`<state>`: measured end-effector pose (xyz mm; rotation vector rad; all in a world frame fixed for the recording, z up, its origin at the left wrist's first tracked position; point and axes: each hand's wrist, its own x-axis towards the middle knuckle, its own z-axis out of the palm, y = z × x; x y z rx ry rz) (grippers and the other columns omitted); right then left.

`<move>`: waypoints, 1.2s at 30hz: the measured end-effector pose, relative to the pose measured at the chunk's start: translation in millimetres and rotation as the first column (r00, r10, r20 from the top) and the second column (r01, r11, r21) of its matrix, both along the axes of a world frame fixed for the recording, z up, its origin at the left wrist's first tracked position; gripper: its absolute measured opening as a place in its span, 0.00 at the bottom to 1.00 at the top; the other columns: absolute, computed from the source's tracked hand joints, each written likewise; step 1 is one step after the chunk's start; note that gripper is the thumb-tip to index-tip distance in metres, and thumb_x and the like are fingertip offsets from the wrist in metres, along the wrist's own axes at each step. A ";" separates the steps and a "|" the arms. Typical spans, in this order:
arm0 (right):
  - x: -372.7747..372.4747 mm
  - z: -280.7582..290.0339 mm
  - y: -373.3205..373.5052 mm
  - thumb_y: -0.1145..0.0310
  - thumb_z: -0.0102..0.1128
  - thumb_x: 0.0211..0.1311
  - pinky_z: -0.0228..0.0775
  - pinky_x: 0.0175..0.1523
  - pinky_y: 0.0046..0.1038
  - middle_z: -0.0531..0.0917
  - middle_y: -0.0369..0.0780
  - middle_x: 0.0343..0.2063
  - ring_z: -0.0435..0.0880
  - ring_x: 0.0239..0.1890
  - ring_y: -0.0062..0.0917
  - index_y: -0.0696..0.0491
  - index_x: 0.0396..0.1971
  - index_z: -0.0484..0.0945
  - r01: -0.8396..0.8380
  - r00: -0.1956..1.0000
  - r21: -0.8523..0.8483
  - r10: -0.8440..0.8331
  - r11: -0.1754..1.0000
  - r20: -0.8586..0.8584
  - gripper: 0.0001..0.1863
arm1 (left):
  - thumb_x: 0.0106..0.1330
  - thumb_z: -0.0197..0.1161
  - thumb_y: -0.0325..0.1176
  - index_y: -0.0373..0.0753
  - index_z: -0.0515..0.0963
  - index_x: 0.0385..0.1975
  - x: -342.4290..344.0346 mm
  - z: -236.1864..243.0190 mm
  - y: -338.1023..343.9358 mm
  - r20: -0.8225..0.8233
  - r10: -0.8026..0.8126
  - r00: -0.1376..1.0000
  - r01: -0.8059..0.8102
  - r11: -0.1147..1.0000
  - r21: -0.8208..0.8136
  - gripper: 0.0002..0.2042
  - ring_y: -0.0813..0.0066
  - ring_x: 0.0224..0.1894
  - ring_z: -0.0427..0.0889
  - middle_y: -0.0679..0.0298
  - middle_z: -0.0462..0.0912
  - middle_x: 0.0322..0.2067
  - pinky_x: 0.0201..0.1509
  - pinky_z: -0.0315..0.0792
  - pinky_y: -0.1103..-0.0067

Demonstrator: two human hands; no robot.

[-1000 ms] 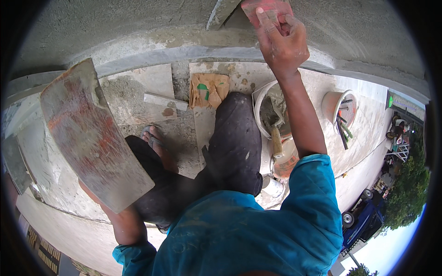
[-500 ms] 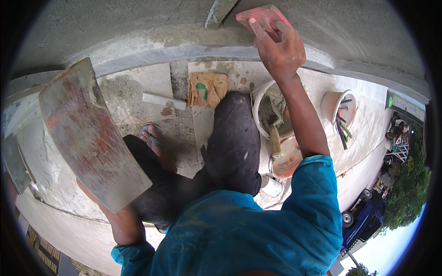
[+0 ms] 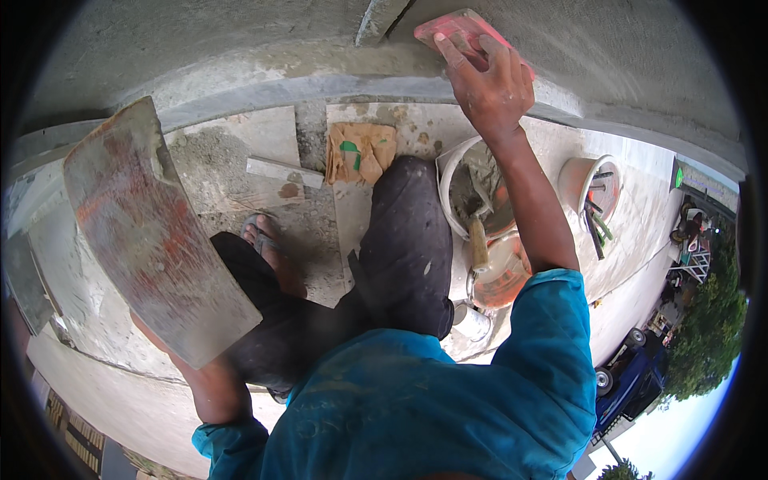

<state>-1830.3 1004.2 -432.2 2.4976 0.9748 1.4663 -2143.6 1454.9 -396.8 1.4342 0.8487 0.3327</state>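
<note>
My right hand [image 3: 490, 84] is closed on a pink plastering float [image 3: 512, 58], its fingers over the back. The float lies against the grey cement wall [image 3: 632, 60], just above a ledge. On my left, a long worn board [image 3: 152, 232] with grey and reddish stains is held up as a mortar board, with a little wet mortar along its upper right edge. My left forearm [image 3: 214, 392] runs up beneath this board, which hides the fingers of that hand.
Between my right forearm and knee stands a bucket [image 3: 450, 180] of mortar, a wooden-handled trowel [image 3: 478, 244] in it. Further right is a pail [image 3: 570, 184] with tools. A flattened brown paper bag [image 3: 364, 164] and a pale strip [image 3: 284, 172] lie by my feet.
My right hand and the float have slid slightly to the right along the wall, and the float has tilted a little. The mortar board has shifted slightly left.
</note>
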 end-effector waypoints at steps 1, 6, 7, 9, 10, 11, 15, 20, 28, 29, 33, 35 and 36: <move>-0.6 1.9 7.7 0.66 0.70 0.51 0.62 0.29 0.23 0.81 0.26 0.33 0.79 0.29 0.18 0.26 0.47 0.88 -0.015 1.000 0.044 0.015 0.999 -0.001 0.22 | 0.82 0.47 0.32 0.23 0.70 0.62 -0.4 0.1 0.1 0.000 0.002 1.000 -0.002 1.000 0.000 0.19 0.61 0.51 0.86 0.46 0.83 0.54 0.52 0.83 0.71; -1.8 14.6 13.9 0.64 0.80 0.40 0.76 0.35 0.27 0.82 0.33 0.41 0.83 0.35 0.24 0.25 0.51 0.89 0.027 0.990 0.104 -0.012 0.994 -0.142 0.32 | 0.82 0.47 0.32 0.23 0.70 0.62 0.7 0.8 0.3 0.011 0.000 1.000 0.000 1.000 0.000 0.19 0.61 0.50 0.86 0.46 0.83 0.54 0.52 0.83 0.71; 0.5 13.8 11.3 0.64 0.81 0.39 0.77 0.34 0.27 0.82 0.34 0.41 0.83 0.35 0.24 0.25 0.51 0.89 0.022 0.989 0.112 -0.005 0.993 -0.147 0.32 | 0.82 0.47 0.32 0.23 0.70 0.62 0.3 0.2 0.0 0.010 -0.002 1.000 0.002 1.000 -0.005 0.19 0.61 0.50 0.86 0.46 0.83 0.54 0.52 0.83 0.71; 3.2 11.2 12.8 0.64 0.80 0.42 0.75 0.34 0.27 0.82 0.33 0.40 0.82 0.34 0.24 0.24 0.52 0.89 0.015 0.993 0.069 -0.007 0.998 -0.116 0.31 | 0.82 0.48 0.32 0.23 0.70 0.62 -0.1 0.3 -0.1 0.010 0.000 1.000 0.000 1.000 -0.009 0.19 0.61 0.50 0.86 0.46 0.83 0.54 0.52 0.83 0.71; 4.7 10.3 13.3 0.64 0.79 0.43 0.75 0.34 0.27 0.82 0.32 0.40 0.82 0.34 0.23 0.24 0.52 0.89 0.014 0.995 0.046 -0.009 0.999 -0.099 0.31 | 0.82 0.48 0.32 0.23 0.70 0.62 0.1 0.3 0.4 0.011 0.003 1.000 -0.003 1.000 -0.010 0.19 0.61 0.50 0.86 0.46 0.83 0.54 0.52 0.83 0.71; 5.1 6.2 14.6 0.64 0.78 0.44 0.73 0.34 0.27 0.82 0.31 0.40 0.82 0.34 0.23 0.24 0.52 0.89 0.025 0.996 0.019 -0.024 0.999 -0.083 0.30 | 0.82 0.48 0.32 0.23 0.70 0.62 -0.2 0.4 0.6 0.010 0.003 1.000 -0.002 1.000 -0.012 0.19 0.61 0.50 0.86 0.46 0.83 0.54 0.52 0.83 0.71; 3.4 -12.4 15.3 0.67 0.73 0.50 0.68 0.33 0.27 0.82 0.29 0.39 0.81 0.33 0.21 0.23 0.55 0.87 0.042 0.997 -0.081 -0.046 0.996 -0.054 0.30 | 0.81 0.48 0.32 0.23 0.70 0.62 -0.9 0.6 0.1 0.008 0.003 1.000 -0.003 1.000 -0.015 0.19 0.61 0.50 0.87 0.46 0.83 0.54 0.51 0.83 0.71; 4.1 -16.4 18.6 0.67 0.69 0.50 0.67 0.35 0.27 0.82 0.27 0.39 0.81 0.35 0.20 0.24 0.55 0.86 -0.023 0.995 -0.103 0.013 0.994 -0.100 0.30 | 0.81 0.48 0.32 0.23 0.70 0.62 -2.6 0.5 0.4 0.008 0.004 1.000 -0.004 1.000 -0.023 0.19 0.61 0.50 0.87 0.46 0.83 0.54 0.51 0.83 0.71; -4.6 -13.2 -6.0 0.65 0.67 0.51 0.67 0.39 0.28 0.83 0.28 0.41 0.81 0.38 0.19 0.27 0.54 0.87 0.064 0.982 -0.232 -0.102 0.971 -0.156 0.27 | 0.81 0.48 0.32 0.22 0.70 0.62 -2.2 0.9 -1.1 0.021 0.009 1.000 -0.007 0.999 -0.051 0.19 0.61 0.50 0.87 0.46 0.83 0.53 0.51 0.83 0.71; -3.8 -12.7 -3.2 0.64 0.66 0.52 0.66 0.38 0.28 0.82 0.27 0.40 0.81 0.38 0.19 0.29 0.51 0.87 0.030 0.989 -0.194 -0.057 0.981 -0.135 0.24 | 0.81 0.48 0.32 0.22 0.70 0.62 -1.9 0.7 -1.4 0.022 0.008 1.000 -0.006 0.998 -0.055 0.19 0.61 0.49 0.87 0.46 0.83 0.53 0.51 0.83 0.71; -0.1 -19.2 16.1 0.64 0.63 0.54 0.64 0.36 0.28 0.82 0.25 0.38 0.80 0.37 0.17 0.34 0.47 0.88 -0.086 0.992 -0.126 0.073 0.988 -0.108 0.19 | 0.81 0.48 0.32 0.22 0.71 0.62 -0.5 1.7 -2.1 0.031 0.003 1.000 -0.001 0.997 -0.074 0.19 0.61 0.49 0.87 0.46 0.83 0.53 0.51 0.83 0.71; 3.6 -24.3 17.3 0.65 0.63 0.54 0.64 0.37 0.28 0.82 0.26 0.39 0.80 0.38 0.18 0.33 0.49 0.88 -0.095 0.989 -0.150 0.076 0.984 -0.130 0.21 | 0.81 0.48 0.32 0.22 0.71 0.62 0.1 2.6 -2.8 0.037 0.002 0.999 0.001 0.997 -0.081 0.19 0.61 0.49 0.87 0.46 0.83 0.53 0.51 0.84 0.71; 3.9 -26.4 16.0 0.64 0.63 0.55 0.63 0.38 0.29 0.81 0.27 0.42 0.80 0.39 0.19 0.31 0.52 0.88 -0.079 0.988 -0.175 0.053 0.981 -0.145 0.23 | 0.81 0.48 0.32 0.22 0.71 0.61 0.9 2.9 -3.2 0.038 0.000 0.999 0.004 0.996 -0.085 0.19 0.61 0.49 0.87 0.46 0.83 0.53 0.50 0.84 0.71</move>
